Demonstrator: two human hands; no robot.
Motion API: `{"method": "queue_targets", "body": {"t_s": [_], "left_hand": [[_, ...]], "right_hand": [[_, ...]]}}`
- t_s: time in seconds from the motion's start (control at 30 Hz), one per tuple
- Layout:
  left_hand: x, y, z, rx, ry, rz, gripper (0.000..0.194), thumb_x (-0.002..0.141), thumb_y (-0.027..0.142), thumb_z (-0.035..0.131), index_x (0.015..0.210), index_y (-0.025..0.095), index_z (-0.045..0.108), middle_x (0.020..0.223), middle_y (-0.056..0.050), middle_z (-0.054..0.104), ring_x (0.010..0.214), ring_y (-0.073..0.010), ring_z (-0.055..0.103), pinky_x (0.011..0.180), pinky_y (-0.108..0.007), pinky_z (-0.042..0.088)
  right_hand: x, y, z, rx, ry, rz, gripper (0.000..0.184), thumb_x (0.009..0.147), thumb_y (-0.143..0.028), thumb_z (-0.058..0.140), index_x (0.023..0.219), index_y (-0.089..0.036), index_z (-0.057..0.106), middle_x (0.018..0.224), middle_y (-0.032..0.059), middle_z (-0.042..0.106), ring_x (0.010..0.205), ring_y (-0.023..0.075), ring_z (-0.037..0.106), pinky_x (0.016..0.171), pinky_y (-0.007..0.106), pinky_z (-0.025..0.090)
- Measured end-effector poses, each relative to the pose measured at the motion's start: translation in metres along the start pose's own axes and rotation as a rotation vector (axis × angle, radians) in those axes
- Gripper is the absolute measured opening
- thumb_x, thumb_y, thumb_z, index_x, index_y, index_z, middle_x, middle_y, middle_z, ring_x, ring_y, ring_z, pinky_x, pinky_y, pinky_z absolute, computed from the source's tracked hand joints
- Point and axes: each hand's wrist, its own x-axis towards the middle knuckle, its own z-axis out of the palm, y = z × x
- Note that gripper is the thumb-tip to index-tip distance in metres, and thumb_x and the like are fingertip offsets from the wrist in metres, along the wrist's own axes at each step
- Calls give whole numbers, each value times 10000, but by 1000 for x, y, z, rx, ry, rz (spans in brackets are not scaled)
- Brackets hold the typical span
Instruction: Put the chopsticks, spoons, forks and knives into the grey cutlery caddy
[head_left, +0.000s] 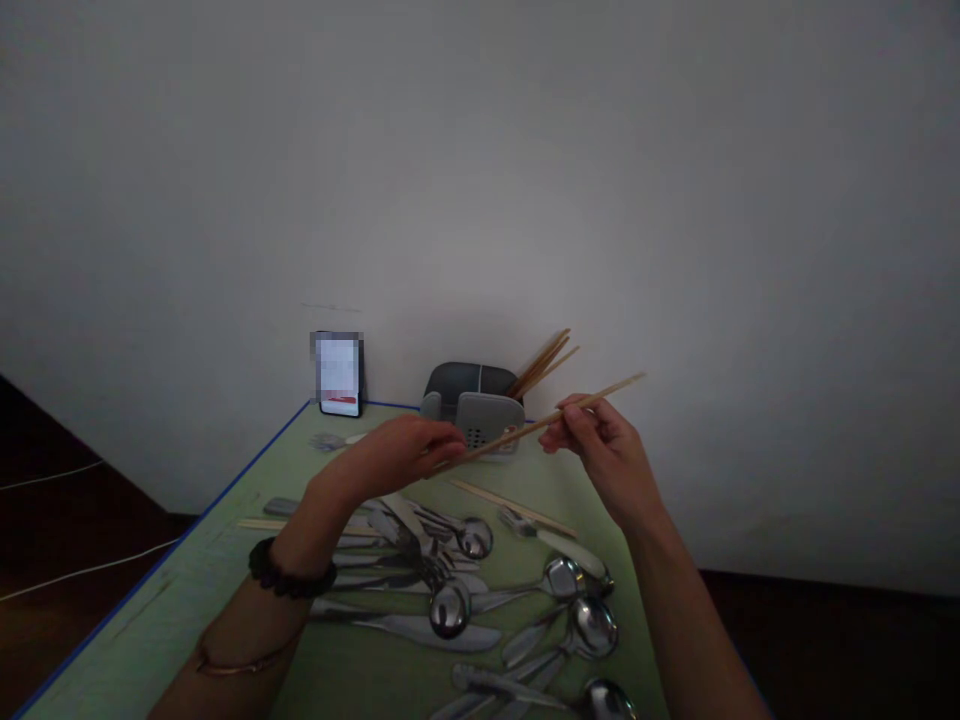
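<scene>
Wooden chopsticks (pixel 517 434) slant up to the right above the table; I cannot tell whether there is one or a pair. My right hand (pixel 604 450) pinches them between thumb and fingers near the upper end. At the lower end, the fingers of my left hand (pixel 409 448) are closed round them, with the thumb partly hidden. Just behind stands a grey cutlery holder (pixel 487 405) with a perforated front. Several brown chopsticks (pixel 540 365) lean out of its right compartment. Below my hands, more light chopsticks (pixel 517 507) lie on the table.
Metal spoons (pixel 595 628), forks (pixel 427 550) and a table knife (pixel 420 628) are heaped on the green table (pixel 187 590). A white-handled fork (pixel 555 540) lies at the right. The phone (pixel 339 375) leans against the wall (pixel 480 180) at the back left.
</scene>
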Motion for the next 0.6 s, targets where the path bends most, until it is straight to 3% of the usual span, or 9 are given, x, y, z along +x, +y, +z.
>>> {"method": "queue_targets", "body": {"t_s": [0.17,0.6], "left_hand": [[0,-2,0,-9,-18,-18,395,938,402,342,825,173,642,709,-11,653,639,-124,560,594,-215,359],[2,-7,2,8,-13,12,303,897,375,439,925,184,672,713,-8,656,609,-115,538,553,-207,340]], "right_hand": [[0,3,0,7,25,26,259,795,-425,611,887,-187,568,676,-4,656,633,134,651,638,295,555],[3,3,-8,-24,156,-2,303,817,-478,564,854,-177,586,673,2,626,601,124,634,628,297,558]]}}
